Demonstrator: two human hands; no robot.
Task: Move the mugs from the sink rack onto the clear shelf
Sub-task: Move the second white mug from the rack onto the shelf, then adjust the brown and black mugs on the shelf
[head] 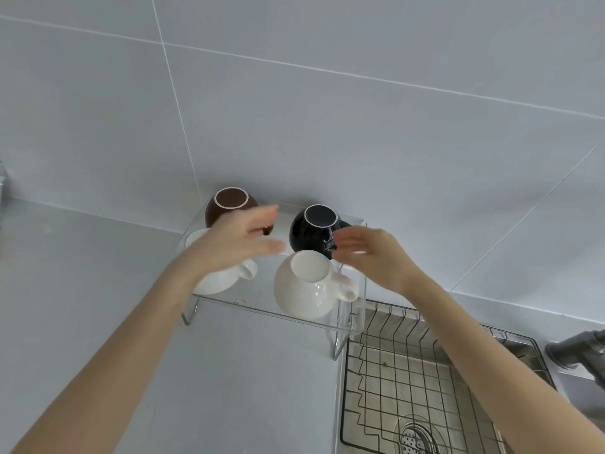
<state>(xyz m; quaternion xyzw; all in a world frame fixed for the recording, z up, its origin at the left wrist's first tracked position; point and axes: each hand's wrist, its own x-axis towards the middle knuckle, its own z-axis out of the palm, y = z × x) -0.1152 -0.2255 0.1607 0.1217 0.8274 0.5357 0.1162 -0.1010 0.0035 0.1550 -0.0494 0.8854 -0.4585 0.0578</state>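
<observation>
Several mugs stand upside down on the clear shelf (355, 322): a brown mug (229, 203) at the back left, a black mug (311, 229) at the back right, a white mug (306, 288) at the front right and another white mug (219, 280) at the front left. My left hand (239, 239) hovers open over the left white mug and hides part of it. My right hand (370, 253) is open just right of the black and white mugs, holding nothing. The wire sink rack (409, 371) at the lower right holds no mugs.
The shelf stands on metal legs on the grey counter against a tiled wall. The sink with its drain (414, 435) lies under the rack. A grey faucet (576, 350) pokes in at the right edge.
</observation>
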